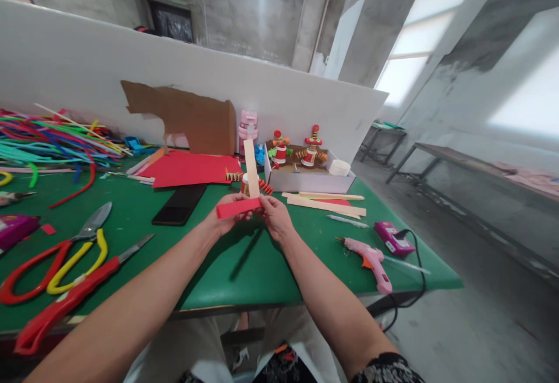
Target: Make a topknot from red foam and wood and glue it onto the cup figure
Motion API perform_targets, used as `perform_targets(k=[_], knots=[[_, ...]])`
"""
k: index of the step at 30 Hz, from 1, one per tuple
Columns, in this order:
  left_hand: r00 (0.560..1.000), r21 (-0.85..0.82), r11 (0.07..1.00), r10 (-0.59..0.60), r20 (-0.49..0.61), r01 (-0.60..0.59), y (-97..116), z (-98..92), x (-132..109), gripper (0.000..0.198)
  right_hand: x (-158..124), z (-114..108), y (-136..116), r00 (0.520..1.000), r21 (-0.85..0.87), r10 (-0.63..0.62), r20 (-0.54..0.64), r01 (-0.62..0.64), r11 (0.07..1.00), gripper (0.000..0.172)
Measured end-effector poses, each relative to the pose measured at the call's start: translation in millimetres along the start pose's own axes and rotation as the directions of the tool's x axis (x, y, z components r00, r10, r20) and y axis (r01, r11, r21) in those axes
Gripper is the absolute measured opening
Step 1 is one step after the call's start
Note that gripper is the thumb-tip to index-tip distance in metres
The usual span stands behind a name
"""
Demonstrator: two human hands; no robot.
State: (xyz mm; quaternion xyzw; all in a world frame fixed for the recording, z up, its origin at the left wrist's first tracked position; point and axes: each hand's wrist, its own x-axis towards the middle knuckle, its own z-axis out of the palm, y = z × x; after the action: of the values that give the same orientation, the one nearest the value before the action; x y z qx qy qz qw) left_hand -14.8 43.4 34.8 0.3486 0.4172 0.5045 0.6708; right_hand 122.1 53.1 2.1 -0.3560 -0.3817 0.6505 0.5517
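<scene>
My left hand (230, 215) and my right hand (275, 217) meet above the green table (262, 266). Together they grip a narrow red strip (238, 208), held level, left hand at its middle, right hand at its right end. A pale wooden stick (251, 169) rises upright from between the hands; which hand holds it is unclear. Just behind the hands sits a small cup with orange spiral arms (265, 185), partly hidden.
Scissors (65, 255) with red and yellow handles lie at the left. A black phone (179, 204), red paper sheet (187, 167) and pipe cleaners (48, 138) lie further back. A white box with small figures (305, 180), wooden sticks (325, 202) and a pink glue gun (371, 261) are right.
</scene>
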Motion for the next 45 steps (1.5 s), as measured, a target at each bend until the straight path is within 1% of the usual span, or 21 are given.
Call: perform_targets(k=[6,8,12,14,16,19,22,24,27,29,31,33,35,37,39,41,43,45], knots=[[0.999,0.015,0.999,0.042,0.001,-0.042,-6.8,-1.7,2.6,0.006,0.1,-0.5,-0.1,0.989,-0.188,-0.13,-0.07,0.115,0.975,0.035],[0.998,0.019,0.997,0.068,0.017,-0.069,-10.2,-4.2,4.6,0.007,0.0,0.1,-0.1,0.984,-0.234,-0.162,-0.07,0.142,0.962,0.035],[0.993,0.029,0.995,0.098,0.06,-0.1,-15.3,-8.5,8.3,0.017,0.5,0.5,0.1,0.972,-0.308,-0.228,-0.051,0.202,0.93,0.036],[0.988,0.014,0.992,0.123,0.095,-0.125,-16.4,-9.0,8.7,0.021,0.9,-0.3,-0.2,0.952,-0.376,-0.297,-0.069,0.251,0.892,0.036],[0.985,0.006,0.992,0.126,0.117,-0.128,-17.0,-7.9,7.5,0.025,1.1,-1.8,-1.0,0.921,-0.438,-0.374,-0.114,0.291,0.851,0.036],[0.987,0.043,0.995,0.078,0.144,-0.085,-17.5,-3.3,3.3,0.032,0.6,-4.1,-2.8,0.871,-0.489,-0.456,-0.18,0.323,0.81,0.036],[0.989,0.07,0.995,0.057,0.137,-0.067,-18.3,3.1,-0.2,0.04,-1.2,-3.9,-4.5,0.845,-0.52,-0.503,-0.181,0.352,0.778,0.035],[0.991,0.037,0.994,0.101,0.089,-0.105,-18.7,6.2,0.0,0.042,-2.3,-2.2,-4.9,0.851,-0.502,-0.5,-0.159,0.367,0.783,0.034],[0.983,-0.012,0.983,0.185,0.02,-0.185,-18.3,6.6,3.6,0.04,-2.2,1.1,-4.8,0.893,-0.383,-0.429,-0.138,0.351,0.854,0.035],[0.977,-0.019,0.977,0.212,-0.012,-0.212,-17.5,4.4,6.5,0.04,-1.1,2.5,-4.8,0.935,-0.271,-0.331,-0.13,0.288,0.918,0.041],[0.973,-0.017,0.973,0.23,-0.035,-0.231,-16.8,1.6,8.4,0.04,0.0,3.0,-5.3,0.97,-0.165,-0.216,-0.109,0.196,0.966,0.049],[0.971,-0.009,0.972,0.233,-0.047,-0.234,-16.4,-0.2,9.0,0.04,0.3,2.9,-6.2,0.986,-0.108,-0.142,-0.083,0.133,0.985,0.051],[0.974,0.005,0.975,0.222,-0.047,-0.222,-16.2,-0.5,8.4,0.04,-0.3,2.3,-7.1,0.985,-0.128,-0.157,-0.07,0.147,0.981,0.043],[0.978,0.016,0.978,0.206,-0.028,-0.206,-16.2,0.5,6.6,0.04,-1.2,1.6,-7.5,0.973,-0.188,-0.218,-0.079,0.201,0.962,0.036],[0.981,0.029,0.98,0.196,0.01,-0.196,-16.0,2.3,4.4,0.041,-2.0,1.0,-7.4,0.961,-0.231,-0.263,-0.089,0.237,0.944,0.033],[0.98,0.045,0.98,0.195,0.031,-0.196,-15.7,4.1,2.5,0.041,-2.5,1.0,-6.9,0.958,-0.251,-0.273,-0.092,0.243,0.937,0.031],[0.976,0.053,0.975,0.216,0.008,-0.216,-15.7,5.5,1.9,0.041,-2.5,1.6,-6.2,0.956,-0.259,-0.28,-0.088,0.249,0.933,0.029],[0.969,0.036,0.97,0.243,-0.05,-0.242,-16.1,6.4,2.9,0.042,-2.4,2.6,-5.3,0.959,-0.231,-0.271,-0.083,0.246,0.941,0.027]])
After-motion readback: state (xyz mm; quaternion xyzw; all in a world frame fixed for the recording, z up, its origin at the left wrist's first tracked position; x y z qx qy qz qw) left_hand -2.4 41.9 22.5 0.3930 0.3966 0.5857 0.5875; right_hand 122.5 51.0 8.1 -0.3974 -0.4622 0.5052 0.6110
